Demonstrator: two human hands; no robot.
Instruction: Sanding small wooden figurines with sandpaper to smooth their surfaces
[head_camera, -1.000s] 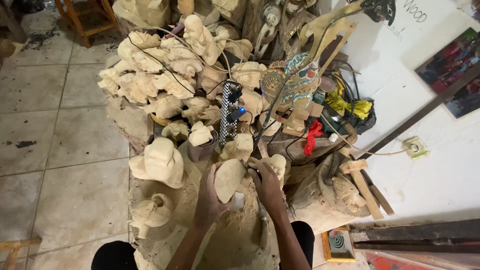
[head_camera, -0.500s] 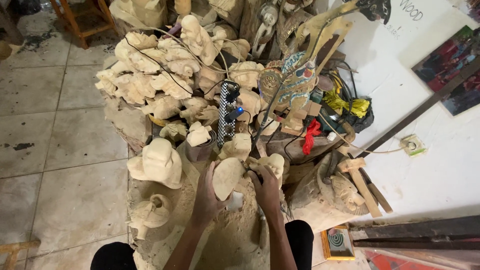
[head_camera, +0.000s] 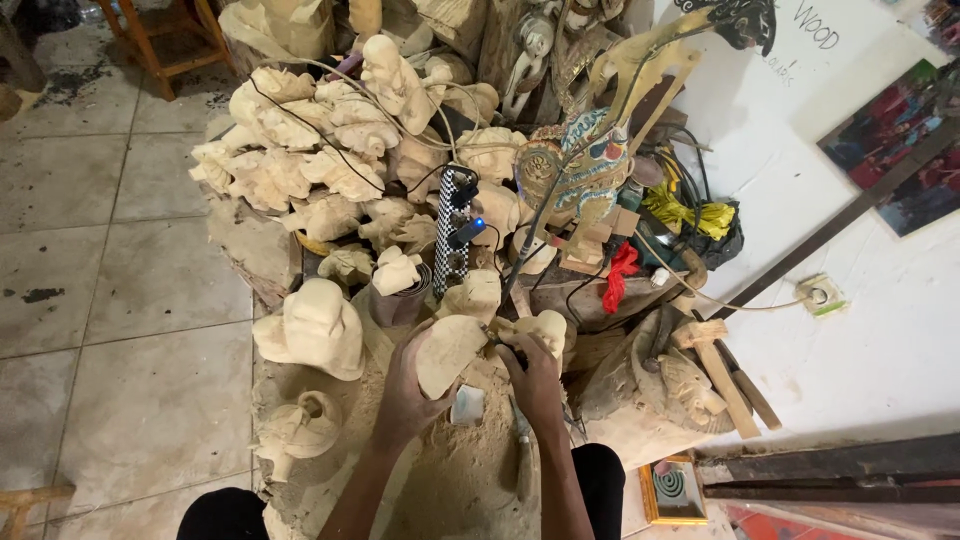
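My left hand (head_camera: 405, 395) grips a pale, rounded wooden carving (head_camera: 447, 352) from below and holds it upright over a sawdust-covered work surface (head_camera: 455, 470). My right hand (head_camera: 535, 375) is closed around a slim tool (head_camera: 497, 338) whose tip touches the right edge of that carving. Another pale carved piece (head_camera: 548, 328) sits just behind my right hand. A small light rectangular object (head_camera: 467, 405) lies in the sawdust below the carving.
Many unfinished pale wood carvings (head_camera: 320, 170) are heaped ahead. A checkered power strip (head_camera: 455, 235) with cables runs through them. A painted figure (head_camera: 580, 175), red cloth (head_camera: 620, 275) and wooden mallets (head_camera: 720, 370) lie to the right. Tiled floor (head_camera: 110, 260) lies left.
Both hands stay on the carving, which has shifted very slightly; the tool tip stays at its right edge.
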